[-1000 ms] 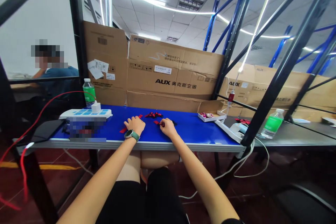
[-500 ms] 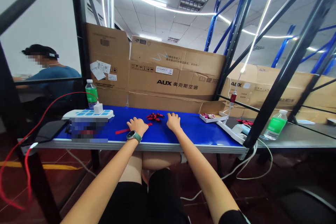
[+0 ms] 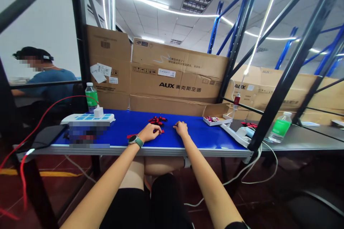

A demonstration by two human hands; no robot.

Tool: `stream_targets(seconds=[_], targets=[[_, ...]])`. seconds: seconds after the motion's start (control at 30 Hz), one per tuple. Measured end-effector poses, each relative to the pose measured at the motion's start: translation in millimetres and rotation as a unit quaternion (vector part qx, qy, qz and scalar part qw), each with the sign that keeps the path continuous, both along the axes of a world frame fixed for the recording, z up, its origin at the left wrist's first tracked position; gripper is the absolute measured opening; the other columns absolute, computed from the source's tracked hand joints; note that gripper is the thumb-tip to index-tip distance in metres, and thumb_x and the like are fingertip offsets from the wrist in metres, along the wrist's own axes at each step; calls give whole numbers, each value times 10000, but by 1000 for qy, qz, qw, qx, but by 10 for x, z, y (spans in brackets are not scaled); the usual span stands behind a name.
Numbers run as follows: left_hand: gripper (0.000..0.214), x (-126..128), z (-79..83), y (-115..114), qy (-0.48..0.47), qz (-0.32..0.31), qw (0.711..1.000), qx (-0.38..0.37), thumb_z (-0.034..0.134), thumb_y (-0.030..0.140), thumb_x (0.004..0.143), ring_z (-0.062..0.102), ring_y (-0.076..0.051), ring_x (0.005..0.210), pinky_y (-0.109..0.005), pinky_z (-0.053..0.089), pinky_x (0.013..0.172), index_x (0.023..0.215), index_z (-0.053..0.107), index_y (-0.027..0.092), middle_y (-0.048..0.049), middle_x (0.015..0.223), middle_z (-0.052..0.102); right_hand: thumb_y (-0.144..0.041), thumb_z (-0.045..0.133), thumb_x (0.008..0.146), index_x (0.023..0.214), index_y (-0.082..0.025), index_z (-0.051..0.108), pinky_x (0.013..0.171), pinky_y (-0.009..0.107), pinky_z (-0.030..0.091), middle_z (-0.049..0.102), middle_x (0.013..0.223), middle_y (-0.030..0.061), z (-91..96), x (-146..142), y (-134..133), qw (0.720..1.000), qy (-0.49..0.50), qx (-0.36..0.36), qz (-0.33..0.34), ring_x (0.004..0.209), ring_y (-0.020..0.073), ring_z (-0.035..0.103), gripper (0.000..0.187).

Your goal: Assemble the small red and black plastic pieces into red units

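Observation:
My left hand, with a watch on a green strap at the wrist, is low over the blue tabletop. Its fingers are curled round a flat red strip, whose ends show on both sides of the hand. Just beyond lies a small heap of red-and-black straps, apart from my right hand. To the right, my right hand rests at the tabletop with its fingers bent inward. Whatever its fingertips may hold is hidden.
A white power strip and green-labelled bottle stand at left, by a dark flat device. At right are an open small box and cables. Cardboard walls the back. Another person sits beyond the left frame.
My left hand has moved right and a little nearer, its fingers curling, and the red strip has shifted right with it. My right hand has come slightly nearer with its fingers bent more.

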State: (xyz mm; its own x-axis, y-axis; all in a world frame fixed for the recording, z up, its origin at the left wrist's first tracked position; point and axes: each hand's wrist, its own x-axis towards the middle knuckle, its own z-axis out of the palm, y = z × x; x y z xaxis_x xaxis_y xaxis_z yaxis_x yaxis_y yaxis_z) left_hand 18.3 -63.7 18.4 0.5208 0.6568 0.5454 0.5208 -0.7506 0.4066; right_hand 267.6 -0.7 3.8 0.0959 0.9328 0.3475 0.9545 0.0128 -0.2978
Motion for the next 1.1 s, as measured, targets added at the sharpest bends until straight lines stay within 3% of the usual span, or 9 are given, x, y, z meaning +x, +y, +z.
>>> stream_targets(seconds=[0.17,0.3,0.4,0.53,0.63,0.8,0.87,0.97,1.1], targets=[[279,-26,26,15,-20,76,993,88,506,122,814,688,-187,853,-280,483,848,834,765,223,-21,885,766,-348,633,930,1158,-207,654,881,295,425,670,1117,108,48,34,-65,999,39,13,10,1061,224,608,268],[300,-53,9,74,19,188,978,88,517,74,738,677,-217,802,-320,485,834,682,769,227,-41,786,755,-347,425,1009,1171,-134,647,897,406,425,630,1167,204,85,53,-225,988,46,70,-130,1119,321,580,347],[345,-39,-34,102,65,164,982,67,516,38,694,673,-220,819,-324,486,835,701,797,238,-40,802,762,-352,447,983,1213,-112,625,913,472,418,589,1225,242,95,63,-324,981,32,67,-178,1160,373,551,377],[462,4,-92,100,98,53,989,97,507,48,740,649,-214,942,-340,462,890,997,801,295,-11,1015,764,-383,571,931,1213,-123,631,926,470,428,583,1258,240,87,71,-341,993,3,-3,-122,1190,384,546,387],[537,12,-97,94,88,42,990,102,497,69,779,643,-213,981,-374,430,954,1187,729,331,3,1103,752,-338,563,952,1179,-108,639,916,437,450,613,1227,248,67,97,-299,995,-1,-12,-100,1183,358,574,331],[398,-36,-70,116,51,127,987,87,487,75,775,652,-224,940,-375,431,945,908,802,280,-13,956,775,-228,550,941,1051,-139,647,831,331,508,719,1017,169,20,193,-181,991,123,35,-35,987,255,693,171],[379,-48,-79,127,61,116,989,62,491,75,764,656,-213,912,-350,444,916,830,807,274,-11,924,772,-216,548,915,999,-165,641,740,284,534,733,906,106,0,213,-119,971,225,80,14,829,209,719,135],[415,-35,-97,119,87,50,994,51,501,88,784,647,-200,985,-341,433,941,979,798,303,-2,1043,754,-260,572,857,993,-188,626,610,276,557,719,793,37,-14,195,-43,915,371,125,101,635,183,702,163],[336,8,-71,79,62,31,994,83,529,262,912,606,-230,1116,-394,409,1008,1188,715,310,-38,1178,711,-320,638,789,974,-197,653,680,306,584,725,787,29,28,84,-38,869,418,159,211,688,188,712,223]])
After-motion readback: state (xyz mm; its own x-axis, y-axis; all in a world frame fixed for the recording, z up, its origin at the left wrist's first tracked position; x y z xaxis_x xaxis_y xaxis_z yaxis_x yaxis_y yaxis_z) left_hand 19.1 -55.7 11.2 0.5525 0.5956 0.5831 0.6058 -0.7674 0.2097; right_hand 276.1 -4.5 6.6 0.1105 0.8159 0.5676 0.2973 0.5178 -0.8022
